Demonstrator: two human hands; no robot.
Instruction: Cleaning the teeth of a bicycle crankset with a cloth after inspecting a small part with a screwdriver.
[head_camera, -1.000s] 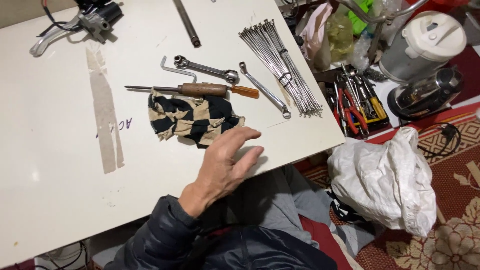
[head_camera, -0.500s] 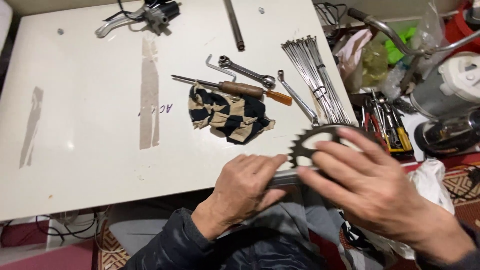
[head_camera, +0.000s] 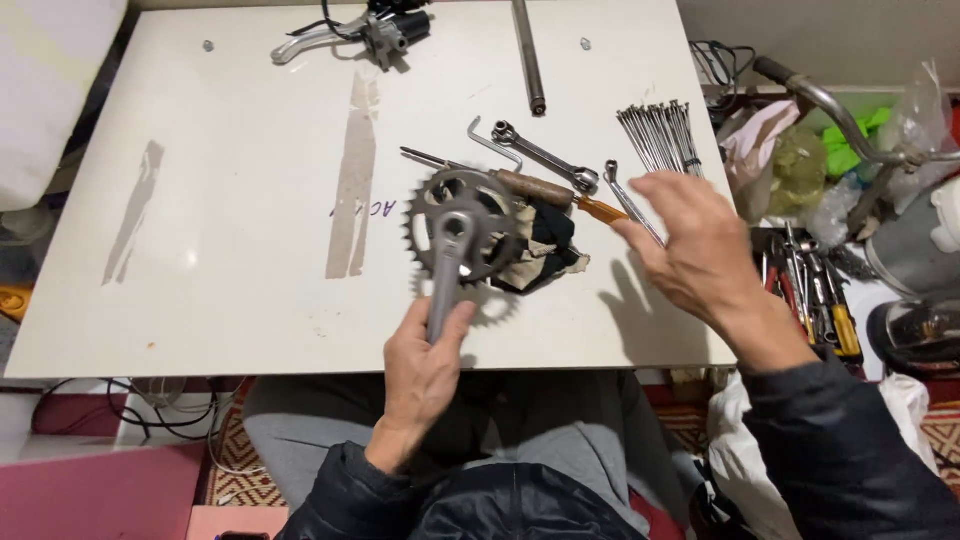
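**Technician A:** State the position of the crankset (head_camera: 462, 236).

**Technician B:** It is held above the white worktop (head_camera: 250, 200), near its front edge, with the toothed chainring over the checked cloth (head_camera: 548, 250). The crank arm points down toward the person. The left hand (head_camera: 425, 370) closes around the lower end of that arm, thumb along its side; this grip is pressed firmly on the metal.

**Technician A:** Handling properties?

**Technician B:** Judged as rigid steel or alloy and fairly heavy at the ring end. It will not flex. The teeth look sharp and possibly greasy, so take hold of the arm, not the ring. Support the ring from below if it tips.

**Technician A:** State of the right hand (head_camera: 700, 240)?

**Technician B:** Fingers spread and holding nothing, it hovers over the worktop's right side, just beside the combination wrenches (head_camera: 545, 158) and the wooden-handled screwdriver (head_camera: 540, 190). A bundle of spokes (head_camera: 660, 135) lies beyond it.

**Technician A:** Differences from half a second earlier?

**Technician B:** Then the right hand carried the chainring in at the front edge while the left lay flat. Now the left hand holds the crank arm and the right has released it and moved away.
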